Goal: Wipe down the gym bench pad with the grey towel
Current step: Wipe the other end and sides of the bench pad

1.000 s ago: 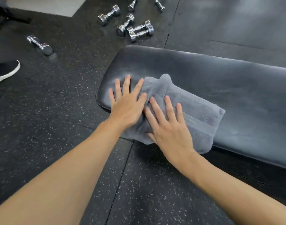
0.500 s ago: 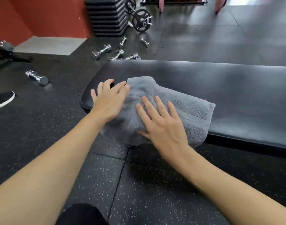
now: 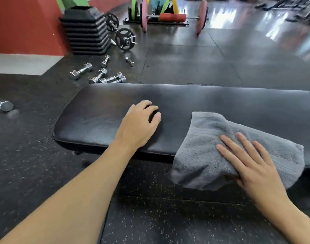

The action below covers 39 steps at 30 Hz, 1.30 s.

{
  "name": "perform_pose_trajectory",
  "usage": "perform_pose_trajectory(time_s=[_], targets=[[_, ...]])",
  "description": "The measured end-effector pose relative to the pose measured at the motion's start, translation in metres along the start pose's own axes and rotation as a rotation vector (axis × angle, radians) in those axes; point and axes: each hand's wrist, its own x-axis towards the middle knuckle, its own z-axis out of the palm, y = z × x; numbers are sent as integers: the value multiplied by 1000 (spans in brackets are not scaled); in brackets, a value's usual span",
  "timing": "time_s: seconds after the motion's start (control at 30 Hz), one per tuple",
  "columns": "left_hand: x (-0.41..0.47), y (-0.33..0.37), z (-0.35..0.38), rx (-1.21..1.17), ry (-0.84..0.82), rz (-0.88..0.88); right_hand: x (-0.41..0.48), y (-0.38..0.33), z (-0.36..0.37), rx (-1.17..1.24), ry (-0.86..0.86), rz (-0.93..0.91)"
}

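Right hand [image 3: 254, 166] lies flat, fingers spread, palm down on the grey towel [image 3: 212, 148]; it presses rather than grips. The towel sits on the near edge of the bench pad [image 3: 186, 99], its near part hanging over the front. In my judgement the stroke is best done with even palm pressure, overlapping passes along the pad's length, and the overhang gathered up first (it wipes nothing). Left hand [image 3: 140, 124] rests on bare pad, well apart from the towel, fingers loosely curled, holding nothing; it appears to brace. Beyond, chrome dumbbells [image 3: 98, 74] lie on the floor.
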Motion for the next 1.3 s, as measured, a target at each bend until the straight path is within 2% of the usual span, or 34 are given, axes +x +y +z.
perform_pose_trajectory(time_s=[0.1, 0.23, 0.43, 0.53, 0.63, 0.7, 0.83, 0.93, 1.07, 1.13, 1.3], targets=[[1, 1, 1, -5, 52, -3, -16, -6, 0, 190, 86, 251], [1, 2, 1, 10, 74, -7, -12, -54, 5, 627, 236, 585], [2, 2, 3, 55, 62, 8, 25, -110, 9, 811, 564, 914], [1, 4, 3, 75, 76, 17, 41, -147, 10, 876, 584, 866], [1, 5, 3, 91, 77, 15, 50, -174, 18, 804, 533, 732], [1, 4, 4, 110, 70, 13, 52, -175, 23, 774, 530, 737], [-1, 7, 3, 117, 51, 20, 54, -168, 31, 775, 617, 818], [-5, 14, 1, 136, 44, 47, 57, -145, 34, 796, 821, 979], [-11, 47, 17, 36, -30, 186, 50, -71, 39, 779, 1082, 1234], [-9, 77, 38, -27, -134, 262, 38, -35, 41, 764, 1124, 1301], [9, 157, 79, -51, -353, 381, -1, 38, 31, 737, 1133, 1297]])
